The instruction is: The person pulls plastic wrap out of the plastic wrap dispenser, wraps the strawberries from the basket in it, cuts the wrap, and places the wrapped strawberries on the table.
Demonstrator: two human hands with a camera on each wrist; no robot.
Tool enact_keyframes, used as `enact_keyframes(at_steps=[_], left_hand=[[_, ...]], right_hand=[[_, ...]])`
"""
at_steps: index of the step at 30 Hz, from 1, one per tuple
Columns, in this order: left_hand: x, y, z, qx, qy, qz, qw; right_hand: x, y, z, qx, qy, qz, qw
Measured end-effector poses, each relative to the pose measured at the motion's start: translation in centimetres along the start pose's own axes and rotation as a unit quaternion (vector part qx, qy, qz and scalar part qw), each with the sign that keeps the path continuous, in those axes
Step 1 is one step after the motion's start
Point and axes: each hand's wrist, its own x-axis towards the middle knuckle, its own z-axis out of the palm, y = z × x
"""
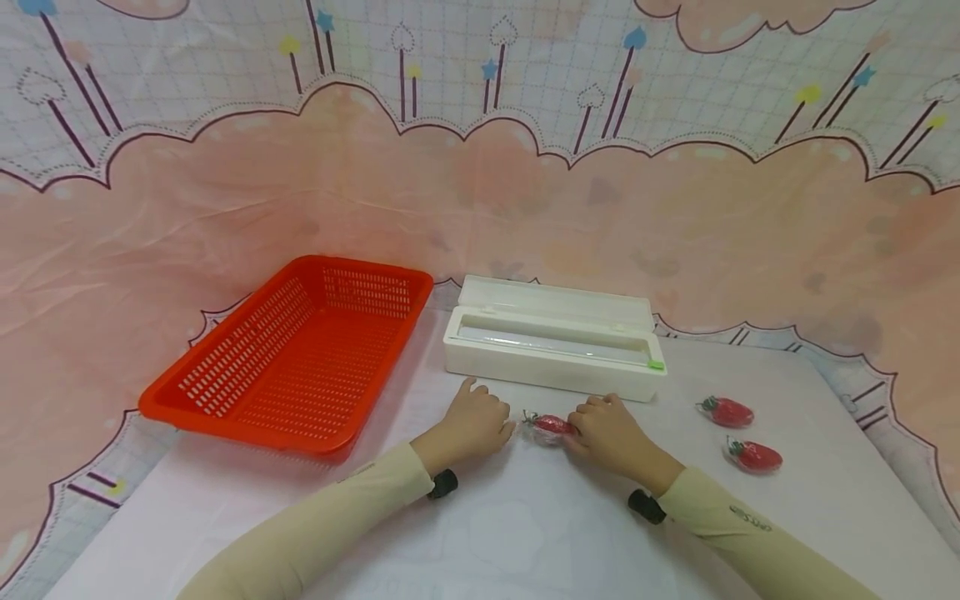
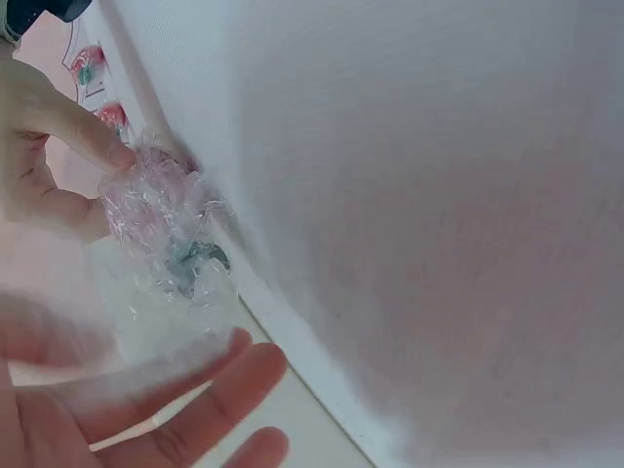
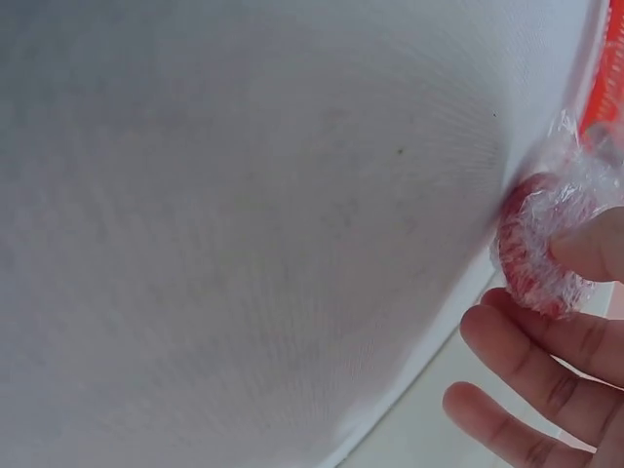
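Observation:
A tapered red fruit with a green stem (image 1: 551,424), wrapped in crinkled cling film, is low over the white table in front of the dispenser. My right hand (image 1: 611,435) pinches its blunt end between thumb and fingers, the other fingers stretched out in the right wrist view. Close by the stem end is my left hand (image 1: 477,419), its fingers (image 2: 229,395) loosely extended and its thumb blurred. Loose film (image 2: 210,292) around the dark green stem reaches toward these fingers. Behind both hands stands a white cling film dispenser (image 1: 551,379), lid raised, with a roll inside.
Two more film-wrapped red fruits lie to the right, one farther back (image 1: 729,412) and one nearer (image 1: 756,457). A large red-orange slotted basket (image 1: 153,406) stands at the left. A patterned cloth (image 1: 525,200) hangs behind the table. A green slider (image 1: 656,365) sits on the dispenser's right end.

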Motion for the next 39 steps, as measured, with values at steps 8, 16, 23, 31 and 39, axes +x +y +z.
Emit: enact_keyframes(at_steps=[8,16,23,31,39], left_hand=[[0.0,0.4,0.0,0.023,0.042,0.065,0.9967],[1.2,1.4,0.1,0.058,0.075,0.096,0.9909],[2.2,2.4,0.3,0.094,0.083,0.116,0.9853],[2.6,2.5,0.4,0.091,0.078,0.109,0.9868],[2.6,2.5,0.7,0.074,0.072,0.099,0.9897]], right_hand=[[0.1,-0.3,-0.3,-0.010,0.002,0.008,1.000],[0.2,-0.3,0.0,-0.007,-0.006,0.014,1.000],[0.2,-0.4,0.3,0.003,-0.014,0.014,1.000],[0.2,-0.4,0.1,0.045,-0.034,0.018,0.998],[0.6,-0.6,-0.1,0.027,-0.021,0.020,0.999]])
